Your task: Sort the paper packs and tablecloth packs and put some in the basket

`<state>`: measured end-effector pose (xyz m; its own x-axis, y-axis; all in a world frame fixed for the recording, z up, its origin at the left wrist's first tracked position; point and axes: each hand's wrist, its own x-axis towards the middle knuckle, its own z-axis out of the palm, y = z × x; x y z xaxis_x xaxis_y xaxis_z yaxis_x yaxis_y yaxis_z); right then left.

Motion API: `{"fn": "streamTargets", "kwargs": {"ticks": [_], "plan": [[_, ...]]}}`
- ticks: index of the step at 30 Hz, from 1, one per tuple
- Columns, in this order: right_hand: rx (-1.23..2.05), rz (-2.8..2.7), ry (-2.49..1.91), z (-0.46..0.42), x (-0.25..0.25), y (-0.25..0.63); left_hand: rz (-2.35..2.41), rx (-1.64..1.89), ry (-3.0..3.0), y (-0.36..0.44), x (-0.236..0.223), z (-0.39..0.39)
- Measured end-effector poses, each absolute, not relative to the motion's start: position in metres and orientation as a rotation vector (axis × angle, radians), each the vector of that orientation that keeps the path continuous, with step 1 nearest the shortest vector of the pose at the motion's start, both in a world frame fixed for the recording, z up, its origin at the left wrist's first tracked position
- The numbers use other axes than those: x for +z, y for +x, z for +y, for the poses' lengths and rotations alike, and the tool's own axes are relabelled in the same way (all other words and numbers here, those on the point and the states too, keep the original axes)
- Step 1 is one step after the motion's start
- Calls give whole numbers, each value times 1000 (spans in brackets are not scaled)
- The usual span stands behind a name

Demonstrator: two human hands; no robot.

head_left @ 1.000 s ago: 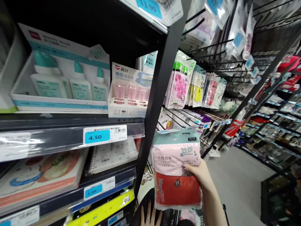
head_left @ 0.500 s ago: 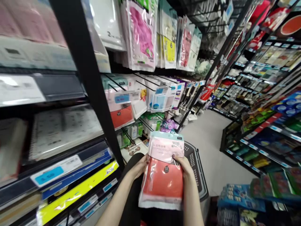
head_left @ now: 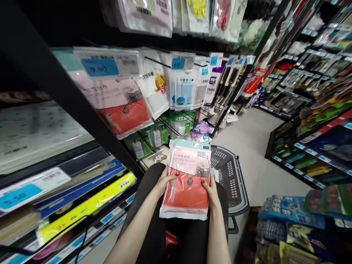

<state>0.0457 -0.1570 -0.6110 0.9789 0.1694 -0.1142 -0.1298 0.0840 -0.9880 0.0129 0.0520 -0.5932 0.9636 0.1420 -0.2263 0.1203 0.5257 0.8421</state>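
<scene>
A flat plastic pack of disposable tablecloths (head_left: 187, 198), pale pink above and red below, lies face up over my lap. My left hand (head_left: 164, 181) grips its left edge, thumb on the front. On the opposite edge my right hand (head_left: 211, 190) closes round the side, thumb likewise on top. The fingers behind the pack are hidden. A similar tablecloth pack (head_left: 125, 113) hangs on the rack to the left, partly behind a price tag (head_left: 103, 67).
A dark shopping basket (head_left: 233, 176) stands on the floor just right of my knees. Hanging packs of gloves and masks (head_left: 183, 91) line the rack ahead. A black shelf post (head_left: 68, 102) slants at left. Stacked bagged goods (head_left: 291, 216) sit at lower right.
The view has tilted down and come closer to the rack. The pack sits a little higher and further left, with my left thumb further over its front. Both hands keep hold.
</scene>
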Motion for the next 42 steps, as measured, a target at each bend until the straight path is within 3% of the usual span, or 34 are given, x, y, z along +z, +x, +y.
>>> {"fn": "streamTargets", "kwargs": {"ticks": [42], "plan": [[303,-97,-1302,-158,-618,55,395,-62,937,14,-600,52]]}}
